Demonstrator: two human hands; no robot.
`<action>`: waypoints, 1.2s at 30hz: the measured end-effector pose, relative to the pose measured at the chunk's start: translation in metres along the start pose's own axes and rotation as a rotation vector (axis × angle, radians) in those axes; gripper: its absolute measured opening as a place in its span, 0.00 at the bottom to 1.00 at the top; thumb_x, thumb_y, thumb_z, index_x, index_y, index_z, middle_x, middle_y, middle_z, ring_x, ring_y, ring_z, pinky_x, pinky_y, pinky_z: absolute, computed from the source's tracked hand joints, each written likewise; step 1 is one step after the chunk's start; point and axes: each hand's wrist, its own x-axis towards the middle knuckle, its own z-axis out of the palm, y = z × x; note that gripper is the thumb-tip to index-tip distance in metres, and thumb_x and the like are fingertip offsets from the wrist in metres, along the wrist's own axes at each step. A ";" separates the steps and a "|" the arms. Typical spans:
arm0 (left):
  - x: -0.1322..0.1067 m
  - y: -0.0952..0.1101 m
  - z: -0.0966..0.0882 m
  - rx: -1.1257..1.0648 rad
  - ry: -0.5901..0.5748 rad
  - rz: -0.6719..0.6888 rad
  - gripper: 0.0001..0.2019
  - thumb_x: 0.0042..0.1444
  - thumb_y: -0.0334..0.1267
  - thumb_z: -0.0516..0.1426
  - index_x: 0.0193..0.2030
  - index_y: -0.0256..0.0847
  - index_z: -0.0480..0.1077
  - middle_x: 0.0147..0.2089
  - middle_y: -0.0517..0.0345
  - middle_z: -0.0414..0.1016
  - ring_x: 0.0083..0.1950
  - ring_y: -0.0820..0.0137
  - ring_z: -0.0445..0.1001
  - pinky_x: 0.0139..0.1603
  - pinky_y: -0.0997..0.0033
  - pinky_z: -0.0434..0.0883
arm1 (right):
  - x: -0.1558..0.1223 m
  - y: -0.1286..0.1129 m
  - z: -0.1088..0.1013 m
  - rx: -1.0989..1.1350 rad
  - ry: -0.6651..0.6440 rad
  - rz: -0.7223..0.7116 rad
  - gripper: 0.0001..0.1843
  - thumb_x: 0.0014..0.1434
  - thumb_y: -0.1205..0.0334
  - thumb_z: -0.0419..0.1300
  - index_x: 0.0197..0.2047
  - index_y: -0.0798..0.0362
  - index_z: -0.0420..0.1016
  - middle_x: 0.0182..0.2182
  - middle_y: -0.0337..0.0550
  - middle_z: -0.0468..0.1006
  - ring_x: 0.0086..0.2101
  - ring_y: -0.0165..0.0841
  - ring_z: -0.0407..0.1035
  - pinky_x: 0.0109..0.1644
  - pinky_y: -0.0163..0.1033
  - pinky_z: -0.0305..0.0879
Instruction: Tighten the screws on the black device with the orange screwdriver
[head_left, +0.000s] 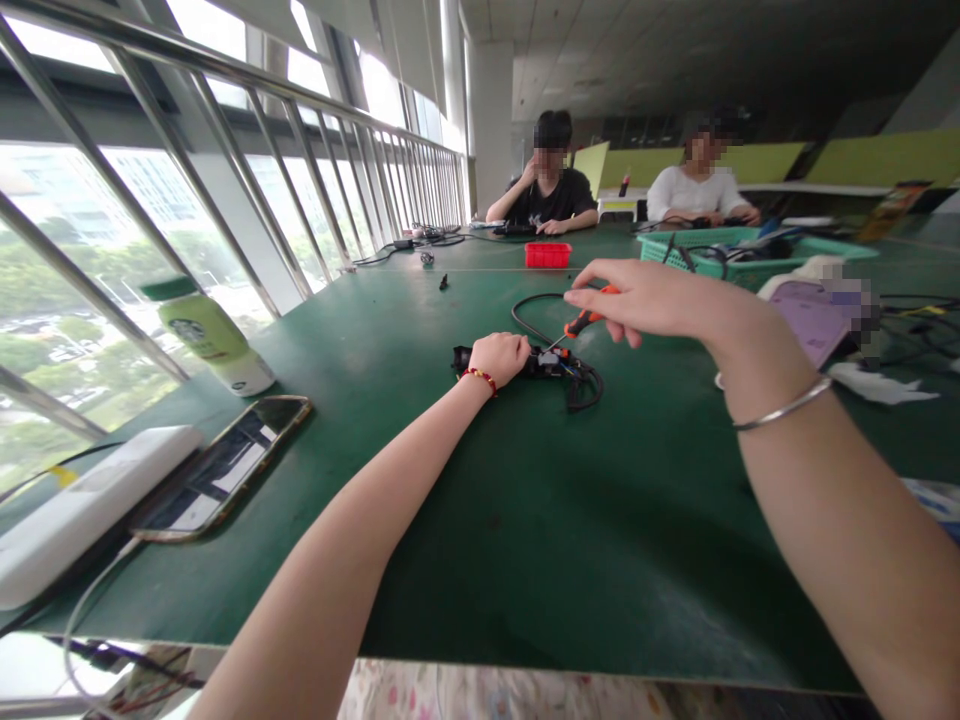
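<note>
"Where is the slim black device with exposed wiring (553, 362)?"

"Near the centre of the frame, lying on the dark green tabletop (562, 540). The left hand (501, 358) is on it, fingers curled closely over its body; the fingertips are hidden, so I can't tell how tight the hold is."

"And the right hand (637, 295)?"

"Right of centre and slightly higher. Its fingers are bent and partly spread around the orange-and-black handle of a thin-shafted screwdriver (583, 322). The shaft slants down and left to the device; whether the tip touches, I can't tell."

"What's around them?"

"A small red plastic basket (547, 256) at upper centre, and a turquoise plastic basket (705, 240) holding dark cables at upper right. A green-and-white bottle with a dark green cap (214, 340) stands at left. Below it, toward the lower left, a dark-screened phone (225, 475) lies beside a long white power strip (97, 500)."
</note>
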 end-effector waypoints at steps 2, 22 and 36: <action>0.000 0.000 0.000 0.000 0.004 0.009 0.23 0.66 0.41 0.40 0.36 0.38 0.75 0.41 0.51 0.78 0.43 0.65 0.76 0.40 0.71 0.68 | 0.000 0.000 0.000 0.002 0.009 -0.001 0.21 0.63 0.49 0.46 0.50 0.51 0.68 0.20 0.39 0.73 0.19 0.31 0.67 0.28 0.37 0.61; 0.000 0.000 -0.002 -0.002 -0.011 -0.003 0.23 0.66 0.41 0.40 0.36 0.37 0.75 0.42 0.51 0.78 0.43 0.65 0.75 0.40 0.71 0.67 | 0.012 0.011 0.006 -0.005 0.145 -0.103 0.32 0.52 0.61 0.61 0.60 0.48 0.60 0.29 0.40 0.75 0.24 0.32 0.69 0.30 0.36 0.61; 0.002 0.000 -0.001 0.007 -0.005 0.003 0.23 0.66 0.41 0.40 0.36 0.39 0.75 0.41 0.51 0.78 0.43 0.65 0.75 0.40 0.70 0.67 | 0.013 0.007 0.008 -0.013 0.226 -0.066 0.27 0.53 0.57 0.57 0.57 0.48 0.63 0.31 0.42 0.77 0.24 0.32 0.68 0.31 0.36 0.59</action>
